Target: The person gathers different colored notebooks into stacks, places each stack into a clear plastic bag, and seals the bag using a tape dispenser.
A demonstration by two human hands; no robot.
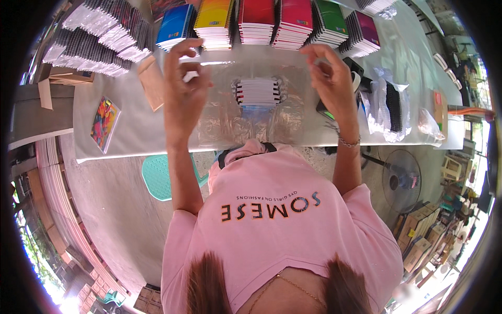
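Note:
My left hand (pixel 187 86) is raised above the table, fingers bent and apart, slightly blurred, with nothing visible in it. On the other side my right hand (pixel 330 78) hovers at a similar height, its fingers curved and loosely spread; it also appears to hold nothing. Between and below them lies a bundle of spiral notebooks (pixel 259 93), white page edges showing and dark and silvery rings at its sides. A clear plastic sheet or bag (pixel 230 123) spreads shiny around this bundle. Beyond the hands stand stacks of spiral notebooks, including a blue stack (pixel 177 23) and a pink-red stack (pixel 294 23).
Piles of plastic-wrapped notebooks (pixel 99 39) fill the far left. A brown cardboard piece (pixel 150 82) and a colourful notebook (pixel 105 124) lie nearer. At right are a plastic-wrapped dark bundle (pixel 392 107) and a phone-like dark object (pixel 353 67). A fan (pixel 401 180) stands beyond the table edge.

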